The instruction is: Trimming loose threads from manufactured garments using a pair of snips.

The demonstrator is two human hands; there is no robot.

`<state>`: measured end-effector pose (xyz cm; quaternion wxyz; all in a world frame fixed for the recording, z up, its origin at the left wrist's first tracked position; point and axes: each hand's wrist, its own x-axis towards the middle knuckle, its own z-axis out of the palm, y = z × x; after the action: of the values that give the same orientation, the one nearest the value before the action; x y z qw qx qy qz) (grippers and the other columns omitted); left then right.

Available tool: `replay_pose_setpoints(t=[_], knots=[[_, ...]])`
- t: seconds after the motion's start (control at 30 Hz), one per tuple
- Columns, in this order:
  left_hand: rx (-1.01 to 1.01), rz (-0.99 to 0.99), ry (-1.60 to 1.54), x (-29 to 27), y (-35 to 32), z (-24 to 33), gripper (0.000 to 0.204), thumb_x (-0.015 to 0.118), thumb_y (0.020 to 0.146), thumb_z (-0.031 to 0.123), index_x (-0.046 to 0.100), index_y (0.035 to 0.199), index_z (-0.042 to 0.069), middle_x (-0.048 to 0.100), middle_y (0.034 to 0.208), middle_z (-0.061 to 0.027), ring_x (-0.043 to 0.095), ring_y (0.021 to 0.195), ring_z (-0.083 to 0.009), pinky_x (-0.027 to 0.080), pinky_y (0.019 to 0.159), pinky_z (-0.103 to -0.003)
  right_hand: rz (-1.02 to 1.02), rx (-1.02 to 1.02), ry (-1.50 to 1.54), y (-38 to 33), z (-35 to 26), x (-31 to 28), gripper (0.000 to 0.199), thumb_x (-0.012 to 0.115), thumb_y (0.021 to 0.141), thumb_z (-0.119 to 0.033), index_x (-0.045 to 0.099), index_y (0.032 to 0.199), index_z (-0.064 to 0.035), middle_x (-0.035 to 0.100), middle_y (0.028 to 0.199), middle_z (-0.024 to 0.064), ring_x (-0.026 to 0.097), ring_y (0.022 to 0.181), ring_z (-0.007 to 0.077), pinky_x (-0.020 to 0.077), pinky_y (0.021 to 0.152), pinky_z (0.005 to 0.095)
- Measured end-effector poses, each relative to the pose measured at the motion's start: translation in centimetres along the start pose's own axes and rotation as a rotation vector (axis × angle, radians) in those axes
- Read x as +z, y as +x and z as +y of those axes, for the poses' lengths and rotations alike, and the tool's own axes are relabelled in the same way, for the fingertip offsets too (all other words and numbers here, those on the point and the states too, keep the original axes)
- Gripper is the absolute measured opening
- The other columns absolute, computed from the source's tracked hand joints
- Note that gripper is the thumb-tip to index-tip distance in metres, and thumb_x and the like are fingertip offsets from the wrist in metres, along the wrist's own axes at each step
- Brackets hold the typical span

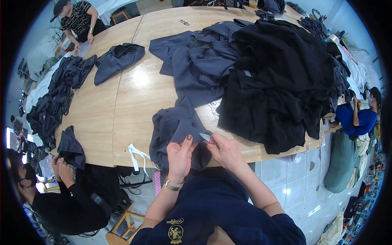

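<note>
A grey garment (175, 130) is pinched by the left hand (178, 157) at lower centre; a snipper (205, 137) (small, pale) is gripped by the right hand (226, 152), over a wooden table (134, 94).

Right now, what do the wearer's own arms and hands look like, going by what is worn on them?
Both forearms are bare below short dark navy sleeves. The left hand has a gold-coloured metal wristwatch at the wrist and dark polish on the thumbnail. The right hand shows no watch, glove or ring; its fingers are partly hidden.
</note>
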<state>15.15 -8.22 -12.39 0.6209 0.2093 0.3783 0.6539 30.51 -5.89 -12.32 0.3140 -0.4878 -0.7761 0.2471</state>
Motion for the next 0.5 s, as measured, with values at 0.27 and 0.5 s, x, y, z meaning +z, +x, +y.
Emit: replay_pose_setpoints(t=[0.27,0.5], knots=[[-0.034,-0.023,-0.038,-0.03,0.15,0.46,0.017,0.053,0.091,0.007,0.058,0.104,-0.003,0.063,0.101,-0.0097,0.061,0.091,-0.0181,0.049,0.084,-0.035,-0.006,-0.005,-0.035,-0.08,0.08,0.12,0.018,0.061,0.08,-0.02,0.05,0.081,-0.0061,0.058,0.07,0.0117,0.059,0.061,0.0319,0.0445,0.052,0.0395],[-0.048,-0.019,-0.041,-0.29,0.09,0.36,0.018,0.053,0.091,0.008,0.058,0.106,-0.002,0.063,0.102,-0.0105,0.061,0.09,-0.0186,0.05,0.083,-0.034,-0.017,-0.072,-0.13,0.17,-0.02,0.15,0.02,0.061,0.081,-0.023,0.049,0.082,-0.0076,0.058,0.071,0.0099,0.059,0.057,0.03,0.045,0.048,0.038]])
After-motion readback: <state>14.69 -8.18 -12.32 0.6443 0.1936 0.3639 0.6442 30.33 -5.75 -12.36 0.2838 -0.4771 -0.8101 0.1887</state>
